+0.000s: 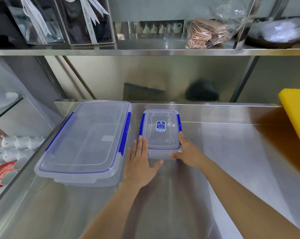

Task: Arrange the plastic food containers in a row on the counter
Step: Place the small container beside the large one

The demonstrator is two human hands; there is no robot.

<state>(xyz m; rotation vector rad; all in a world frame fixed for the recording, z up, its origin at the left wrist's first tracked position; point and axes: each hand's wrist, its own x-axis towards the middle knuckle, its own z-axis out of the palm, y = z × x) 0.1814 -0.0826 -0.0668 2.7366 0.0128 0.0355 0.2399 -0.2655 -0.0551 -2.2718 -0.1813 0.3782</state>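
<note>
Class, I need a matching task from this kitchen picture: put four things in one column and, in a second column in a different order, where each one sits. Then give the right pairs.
Things
1. large container
2. small container
3. yellow board
4. bagged brown stack

Places
A. on the upper shelf
B. between the left hand and the right hand
C. at the counter's right edge
D. on the counter's left side, no hand on it

Pairs: 1-D, 2-B, 3-C, 4-A
</note>
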